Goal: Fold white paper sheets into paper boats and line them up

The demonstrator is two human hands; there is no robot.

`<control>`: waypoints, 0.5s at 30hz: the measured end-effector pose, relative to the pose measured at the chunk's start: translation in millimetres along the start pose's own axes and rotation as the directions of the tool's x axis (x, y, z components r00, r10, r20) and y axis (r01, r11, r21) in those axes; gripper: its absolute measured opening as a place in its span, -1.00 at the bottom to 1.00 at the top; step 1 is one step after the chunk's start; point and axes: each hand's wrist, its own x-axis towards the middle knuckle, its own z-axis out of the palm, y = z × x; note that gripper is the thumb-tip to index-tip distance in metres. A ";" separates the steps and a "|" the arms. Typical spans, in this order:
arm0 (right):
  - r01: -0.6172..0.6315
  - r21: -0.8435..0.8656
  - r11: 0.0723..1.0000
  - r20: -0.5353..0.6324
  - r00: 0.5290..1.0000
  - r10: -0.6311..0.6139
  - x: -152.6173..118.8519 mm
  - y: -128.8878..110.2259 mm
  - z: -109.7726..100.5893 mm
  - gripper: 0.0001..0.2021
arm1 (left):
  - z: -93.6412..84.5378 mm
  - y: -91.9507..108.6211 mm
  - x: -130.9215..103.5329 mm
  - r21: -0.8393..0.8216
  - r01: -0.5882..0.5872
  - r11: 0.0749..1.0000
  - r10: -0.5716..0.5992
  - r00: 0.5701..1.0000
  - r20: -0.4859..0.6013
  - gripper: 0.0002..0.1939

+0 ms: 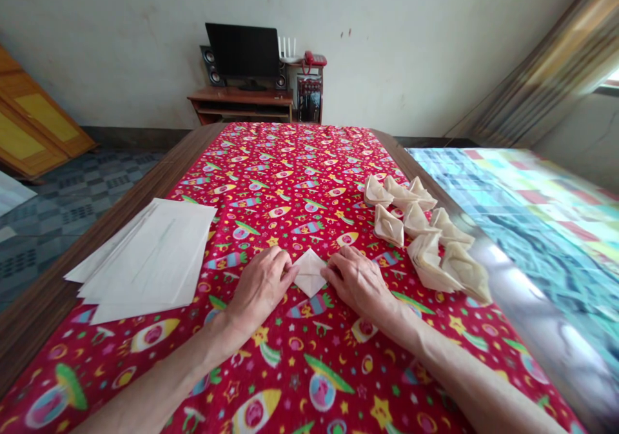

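Note:
A small folded paper diamond (pixel 310 278) lies on the red patterned cloth, with crease lines across its middle. My left hand (pixel 265 277) has its fingers closed at the diamond's left corner, thumb against the edge. At the opposite corner, my right hand (pixel 355 279) pinches the paper in the same way. To the left rests a stack of white paper sheets (pixel 149 253), slightly fanned out. Several folded paper pieces (pixel 389 224) with raised points stand in loose rows to the right.
The red cloth (pixel 290 182) covers most of a dark wooden table (pixel 159 169). Beyond it, a monitor (pixel 246 50) with speakers and a red telephone (pixel 314 59) stand against the wall. A bed (pixel 522 227) is on the right, a yellow cabinet (pixel 41 111) at left.

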 end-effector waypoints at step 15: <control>-0.030 -0.079 0.996 -0.013 0.999 0.029 0.7 -4.8 -2.4 -0.87 | -17.0 12.8 -12.2 0.118 -0.391 0.913 0.364 0.910 0.199 -0.58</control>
